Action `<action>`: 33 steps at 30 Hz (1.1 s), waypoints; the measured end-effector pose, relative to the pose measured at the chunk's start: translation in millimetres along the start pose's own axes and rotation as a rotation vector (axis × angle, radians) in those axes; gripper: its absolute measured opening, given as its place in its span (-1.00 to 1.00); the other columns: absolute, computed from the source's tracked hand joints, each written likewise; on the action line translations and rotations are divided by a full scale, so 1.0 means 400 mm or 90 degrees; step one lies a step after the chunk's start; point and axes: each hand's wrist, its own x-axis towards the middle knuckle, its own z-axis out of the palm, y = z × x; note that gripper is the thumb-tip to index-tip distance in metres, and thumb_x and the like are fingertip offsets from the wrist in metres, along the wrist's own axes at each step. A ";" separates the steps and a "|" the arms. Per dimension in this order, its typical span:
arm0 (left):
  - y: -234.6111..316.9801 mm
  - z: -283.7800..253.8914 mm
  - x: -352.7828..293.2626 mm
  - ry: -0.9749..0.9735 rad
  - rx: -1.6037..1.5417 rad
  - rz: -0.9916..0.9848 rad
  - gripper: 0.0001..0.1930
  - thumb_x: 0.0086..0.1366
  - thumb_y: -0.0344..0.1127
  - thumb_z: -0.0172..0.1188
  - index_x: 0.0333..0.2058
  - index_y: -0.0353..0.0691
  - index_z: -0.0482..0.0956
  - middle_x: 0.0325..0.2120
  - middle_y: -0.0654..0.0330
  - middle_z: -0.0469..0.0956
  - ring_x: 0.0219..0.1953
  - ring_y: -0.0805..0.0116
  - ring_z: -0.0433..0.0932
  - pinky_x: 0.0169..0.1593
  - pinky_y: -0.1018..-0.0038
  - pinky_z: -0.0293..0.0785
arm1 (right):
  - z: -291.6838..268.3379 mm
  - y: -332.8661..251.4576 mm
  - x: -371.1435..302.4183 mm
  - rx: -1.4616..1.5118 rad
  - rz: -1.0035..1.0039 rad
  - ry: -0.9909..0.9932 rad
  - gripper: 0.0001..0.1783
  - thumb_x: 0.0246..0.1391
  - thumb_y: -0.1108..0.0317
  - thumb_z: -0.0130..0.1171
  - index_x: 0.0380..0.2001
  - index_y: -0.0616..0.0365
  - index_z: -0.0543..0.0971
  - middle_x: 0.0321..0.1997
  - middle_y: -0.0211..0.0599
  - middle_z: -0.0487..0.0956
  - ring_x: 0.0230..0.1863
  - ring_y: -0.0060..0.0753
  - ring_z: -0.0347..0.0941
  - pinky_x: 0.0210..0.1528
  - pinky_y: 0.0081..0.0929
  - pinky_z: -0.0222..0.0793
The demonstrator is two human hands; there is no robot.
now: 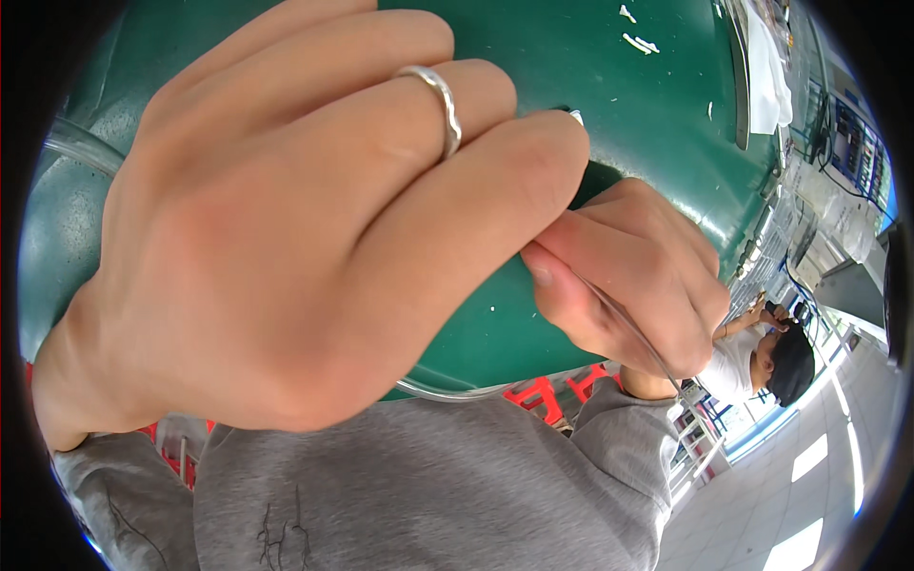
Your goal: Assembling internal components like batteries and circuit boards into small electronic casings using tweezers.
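Observation:
Filling the left and middle of the view, my left hand is closed, its fingers curled inward, with a wavy silver ring on one finger. What it grips is hidden behind the fingers; only a small dark and white bit shows past the knuckle. My right hand is closed beside the left index finger, thumb and forefinger pinched together. A thin, metallic-looking strip runs along its fingers and sticks out toward the wrist. Its kind is not clear. The two hands meet or nearly meet.
Beneath the hands lies a green work surface with small white scraps on it. A clear tube is at the left edge. Red stools show below the table edge. At the right, another person sits near equipment.

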 end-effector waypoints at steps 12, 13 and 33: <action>0.008 -0.013 -0.004 -0.013 0.012 -0.014 -0.56 -0.17 -0.34 0.37 -0.23 -0.40 0.63 -0.48 0.12 0.42 -0.54 0.23 0.31 -0.50 0.34 0.20 | 0.011 -0.025 0.000 -0.042 -0.005 0.003 -0.67 -0.19 0.56 0.47 -0.29 0.43 0.63 -0.52 -0.13 0.60 -0.64 -0.33 0.45 -0.67 -0.53 0.22; 0.007 -0.012 -0.005 -0.011 0.009 -0.014 -0.56 -0.17 -0.34 0.37 -0.23 -0.40 0.63 -0.48 0.12 0.42 -0.54 0.23 0.31 -0.50 0.34 0.20 | 0.014 -0.023 -0.003 -0.043 -0.003 0.001 -0.67 -0.19 0.56 0.47 -0.29 0.43 0.63 -0.52 -0.13 0.60 -0.64 -0.33 0.45 -0.67 -0.53 0.22; 0.012 -0.015 -0.012 -0.092 0.034 0.001 -0.50 -0.26 -0.40 0.43 -0.22 -0.42 0.61 -0.48 0.11 0.45 -0.53 0.22 0.28 -0.53 0.33 0.14 | 0.045 -0.025 -0.023 -0.110 -0.116 0.018 -0.70 -0.42 0.52 0.42 -0.49 0.40 0.60 -0.70 -0.30 0.45 -0.75 -0.46 0.30 -0.78 -0.63 0.03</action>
